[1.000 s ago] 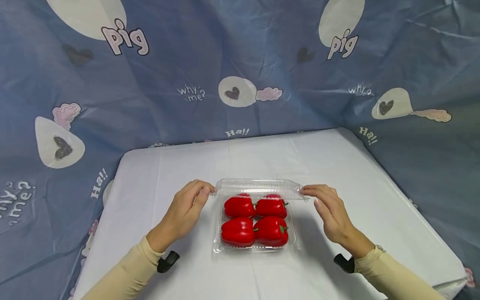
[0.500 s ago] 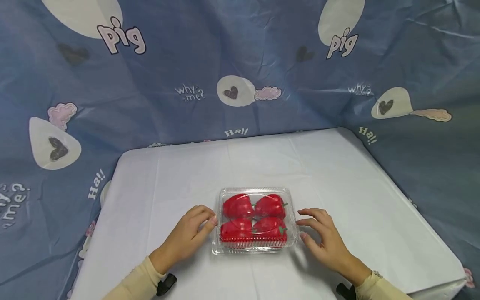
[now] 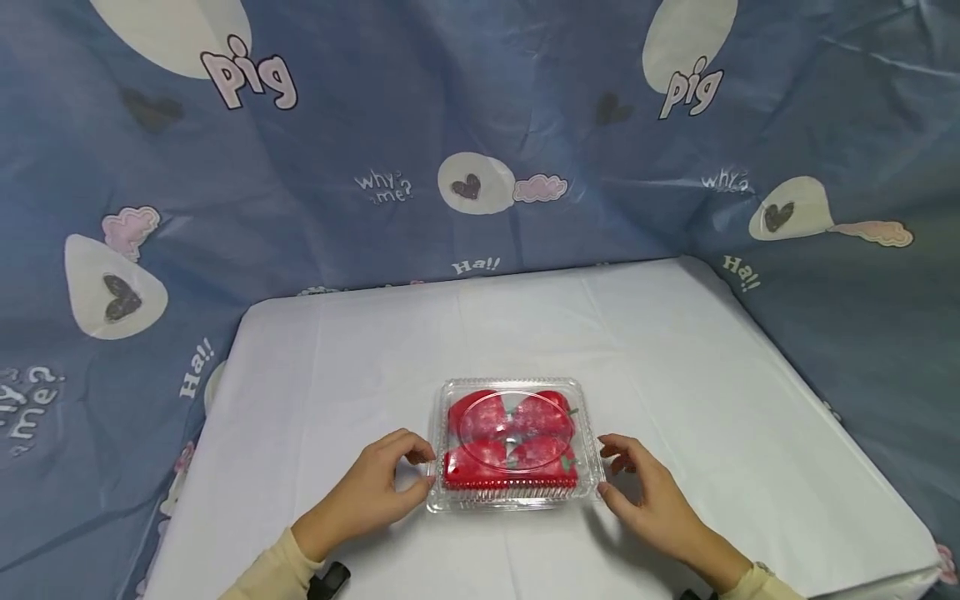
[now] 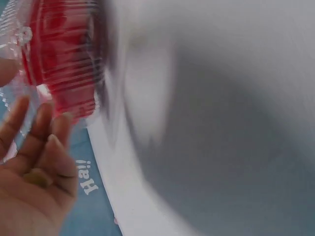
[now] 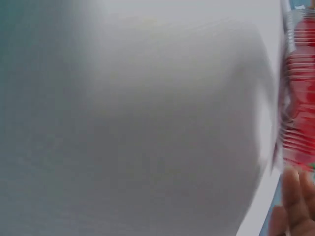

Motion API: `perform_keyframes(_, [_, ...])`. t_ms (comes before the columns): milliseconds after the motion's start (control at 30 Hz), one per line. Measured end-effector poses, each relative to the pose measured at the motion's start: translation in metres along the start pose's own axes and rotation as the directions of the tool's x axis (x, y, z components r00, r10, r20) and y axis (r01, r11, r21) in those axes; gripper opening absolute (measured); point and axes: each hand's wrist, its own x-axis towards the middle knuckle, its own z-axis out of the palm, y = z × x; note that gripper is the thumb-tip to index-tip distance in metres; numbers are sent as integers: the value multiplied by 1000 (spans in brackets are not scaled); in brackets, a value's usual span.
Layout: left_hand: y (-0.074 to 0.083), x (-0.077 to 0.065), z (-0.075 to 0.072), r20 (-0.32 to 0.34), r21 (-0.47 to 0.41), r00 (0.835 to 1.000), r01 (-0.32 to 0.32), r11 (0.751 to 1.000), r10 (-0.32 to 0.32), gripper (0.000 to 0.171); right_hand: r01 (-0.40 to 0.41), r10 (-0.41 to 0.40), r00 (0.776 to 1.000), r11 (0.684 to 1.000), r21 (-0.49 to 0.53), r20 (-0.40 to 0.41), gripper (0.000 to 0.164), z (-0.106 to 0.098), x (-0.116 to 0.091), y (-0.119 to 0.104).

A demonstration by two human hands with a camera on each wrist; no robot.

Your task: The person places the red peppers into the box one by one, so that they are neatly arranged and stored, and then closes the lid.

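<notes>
A clear plastic clamshell box [image 3: 513, 502] stands on the white tabletop with its lid down. Through the lid show several red bell peppers [image 3: 474, 467] with green stems. At the box's left side is my left hand [image 3: 371, 492], its thumb and fingertips at the edge near the front corner. My right hand [image 3: 652, 504] mirrors it on the right side, thumb tip by the front corner and fingers bent loosely. Blurred in the left wrist view, the box [image 4: 74, 64] is just beyond the left fingers [image 4: 37, 132]. Whether the rim is fully pressed together cannot be told.
A white cloth [image 3: 360, 342] covers the table around the box. Behind and along the sides hangs a blue printed curtain [image 3: 315, 208]. The table's right edge [image 3: 810, 383] slants toward the front.
The raised lid has swung down toward the front over the peppers. Both hands have come down and nearer to me, from the lid's edge to the box's front corners.
</notes>
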Motion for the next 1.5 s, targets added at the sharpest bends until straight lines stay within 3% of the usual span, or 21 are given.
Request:
perform_keyframes(100, [1,-1,-2,90,-51,992,89,995,-84,27,-126,111,986,985,120,121,33,-4,0,-3])
perform_keyframes(167, [2,-1,-4,150,-84,981,138,987,-125,30,-216,169,958,957,193,234,15,-7,1,-4])
perform_keyframes(200, [3,-2,-5,181,-103,973,161,982,-141,33,-252,183,939,943,220,291,13,-8,1,-4])
perform_keyframes(300, [4,-1,-6,282,-185,944,231,955,-174,40,-301,169,897,911,282,409,34,-12,4,-3])
perform_keyframes(400, [6,-1,-5,365,-265,912,296,918,-188,37,-297,117,880,891,342,460,41,-12,6,-2])
perform_keyframes(533, [5,-1,-3,427,-302,879,362,882,-215,26,-306,86,868,868,391,488,37,-12,7,-1])
perform_keyframes(667, [3,-2,-2,466,-329,860,389,860,-210,35,-324,80,862,846,422,501,35,-12,6,-1])
perform_keyframes(800, [1,-3,-1,487,-380,853,398,835,-185,36,-340,74,859,823,455,507,35,-12,6,1])
perform_keyframes(967, [1,-2,-2,493,-382,842,437,814,-221,33,-352,72,855,808,473,513,36,-11,5,2])
perform_keyframes(1133, [2,-1,-1,504,-423,824,496,758,-259,35,-370,85,851,798,476,519,37,-11,5,1])
perform_keyframes(1367, [-3,-3,5,506,-509,826,519,687,-249,33,-371,86,850,798,476,519,37,-10,6,2])
perform_keyframes(1500, [-5,-3,7,529,-542,812,547,638,-247,28,-382,90,847,789,481,525,37,-11,7,3])
